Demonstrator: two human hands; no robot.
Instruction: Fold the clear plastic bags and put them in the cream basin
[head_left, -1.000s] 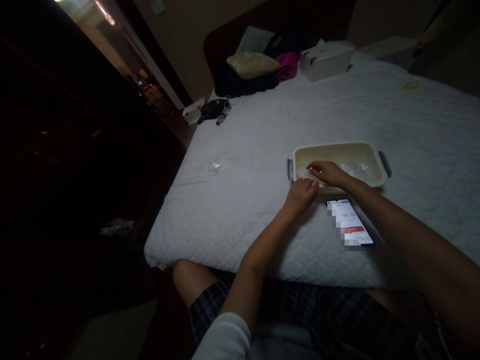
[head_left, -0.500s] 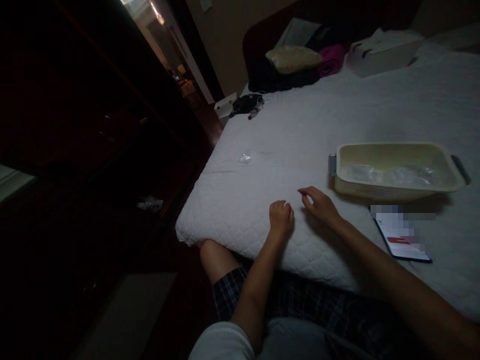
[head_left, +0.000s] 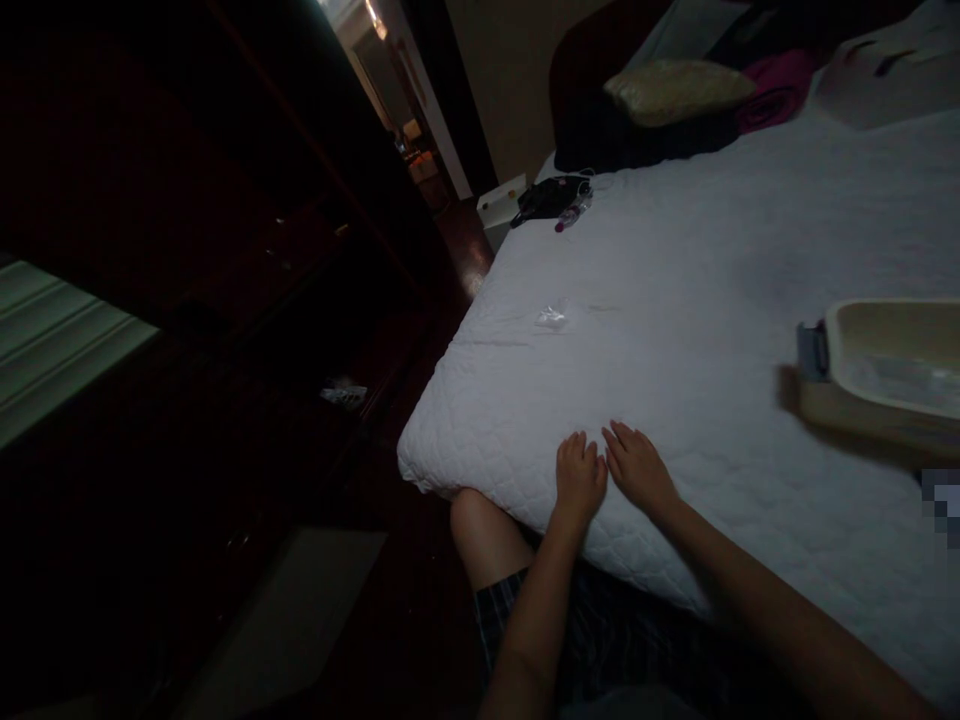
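My left hand (head_left: 580, 478) is over the near edge of the white quilted bedding (head_left: 517, 390), palm down, fingers somewhat spread and holding nothing I can see. Close beside it, my right hand (head_left: 637, 470) is also palm down with fingers stretched out and nothing in it. Beyond both hands lies a small clear plastic packet (head_left: 553, 316), touched by neither. To the right stands a cream plastic basin (head_left: 847, 410) with a grey handle (head_left: 812, 351); clear plastic lies inside, and its right part is cut off by the frame.
At the far side are a yellowish pillow (head_left: 675, 92), a magenta rolled cloth (head_left: 776, 90) and a white box (head_left: 892, 75). A black bag-like item (head_left: 553, 197) lies by the bed's left edge. Dark wooden furniture (head_left: 247, 230) stands left. A blurred-out corner (head_left: 945, 500) shows at right.
My view has swung left, so the basin and phone shift rightward, the phone mostly out of frame. My right hand has opened from curled fingers and come nearer my left, whose fingers have spread.
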